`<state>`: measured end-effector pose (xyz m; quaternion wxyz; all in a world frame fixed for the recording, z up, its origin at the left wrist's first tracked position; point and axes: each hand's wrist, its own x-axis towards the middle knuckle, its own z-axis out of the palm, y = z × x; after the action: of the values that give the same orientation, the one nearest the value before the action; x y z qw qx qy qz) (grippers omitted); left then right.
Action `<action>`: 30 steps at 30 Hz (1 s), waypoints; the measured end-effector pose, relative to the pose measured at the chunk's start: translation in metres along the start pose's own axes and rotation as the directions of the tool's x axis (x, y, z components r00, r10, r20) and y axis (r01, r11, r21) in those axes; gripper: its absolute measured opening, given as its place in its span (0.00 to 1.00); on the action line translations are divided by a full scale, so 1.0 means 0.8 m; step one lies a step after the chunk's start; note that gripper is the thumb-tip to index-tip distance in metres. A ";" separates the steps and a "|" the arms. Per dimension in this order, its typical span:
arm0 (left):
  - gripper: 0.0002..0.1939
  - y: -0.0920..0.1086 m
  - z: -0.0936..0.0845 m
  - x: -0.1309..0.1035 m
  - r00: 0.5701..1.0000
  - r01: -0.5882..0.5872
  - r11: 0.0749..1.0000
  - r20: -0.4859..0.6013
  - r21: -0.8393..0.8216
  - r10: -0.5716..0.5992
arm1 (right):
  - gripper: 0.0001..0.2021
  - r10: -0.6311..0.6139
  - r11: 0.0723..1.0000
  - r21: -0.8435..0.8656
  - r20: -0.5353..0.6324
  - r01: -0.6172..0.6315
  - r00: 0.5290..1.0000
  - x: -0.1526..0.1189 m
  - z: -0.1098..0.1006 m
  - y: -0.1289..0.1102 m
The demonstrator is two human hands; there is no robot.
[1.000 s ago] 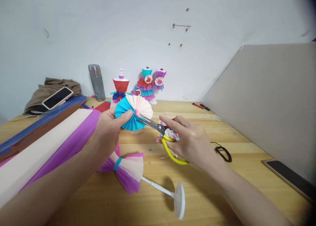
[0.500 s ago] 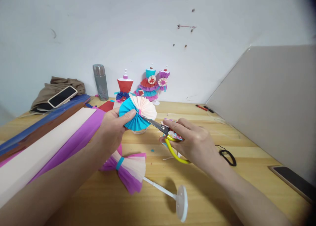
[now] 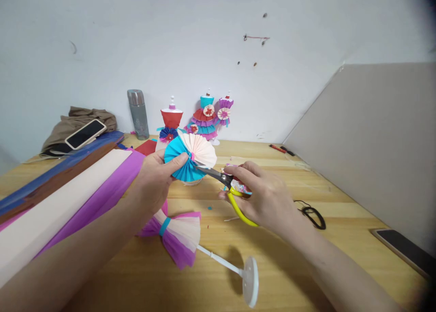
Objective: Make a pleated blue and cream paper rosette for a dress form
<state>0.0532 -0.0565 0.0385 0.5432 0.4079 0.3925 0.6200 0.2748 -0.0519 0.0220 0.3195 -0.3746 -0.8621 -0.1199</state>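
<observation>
My left hand (image 3: 153, 178) pinches a round pleated paper rosette (image 3: 200, 148), half blue and half pale pink, with its thumb near the pink centre. Yellow-handled scissors (image 3: 238, 207) are gripped in my right hand (image 3: 265, 196), and their blade tips touch the rosette just below its centre. Below my left hand, a small dress form (image 3: 182, 235) lies on its side in a purple and cream paper dress with a blue band. Its white stand (image 3: 250, 280) points toward the lower right.
Dressed paper mannequins (image 3: 204, 116) stand by the wall, with a bottle (image 3: 138, 114) to their left. Long strips of crepe paper (image 3: 78, 198) and a phone (image 3: 86, 134) on brown cloth lie at left. On the right are markers (image 3: 281, 148), a black cord loop (image 3: 315, 217) and another phone (image 3: 405, 250).
The scissors and my right hand have shifted very slightly to the left, the blades still at the rosette's centre. My left hand keeps its hold on the rosette.
</observation>
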 end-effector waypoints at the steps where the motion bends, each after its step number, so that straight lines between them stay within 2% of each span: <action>1: 0.14 0.000 0.000 -0.001 1.000 -0.005 1.000 -0.004 0.002 0.005 | 0.15 -0.007 1.000 -0.020 -0.012 0.007 1.000 0.000 0.000 0.000; 5: 0.14 -0.002 0.003 -0.004 1.000 -0.022 1.000 -0.014 -0.002 0.022 | 0.15 -0.031 0.992 -0.126 -0.052 0.025 0.998 0.000 0.002 0.002; 10: 0.13 -0.004 0.004 -0.005 1.000 -0.005 1.000 0.002 0.015 0.005 | 0.13 -0.058 0.982 -0.181 -0.046 0.048 0.997 0.000 0.005 0.003; 26: 0.14 -0.005 0.003 0.000 0.996 0.070 0.997 0.057 -0.042 -0.067 | 0.05 -0.141 0.972 -0.202 -0.079 0.123 0.987 0.000 0.011 0.009; 30: 0.15 -0.007 0.002 0.002 0.994 0.083 0.994 0.080 -0.068 -0.077 | 0.06 -0.112 0.984 -0.150 -0.083 0.099 0.990 0.000 0.011 0.009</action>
<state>0.0567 -0.0546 0.0344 0.5965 0.3959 0.3649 0.5952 0.2754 -0.0428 0.0150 0.3234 -0.3449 -0.8543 -0.2160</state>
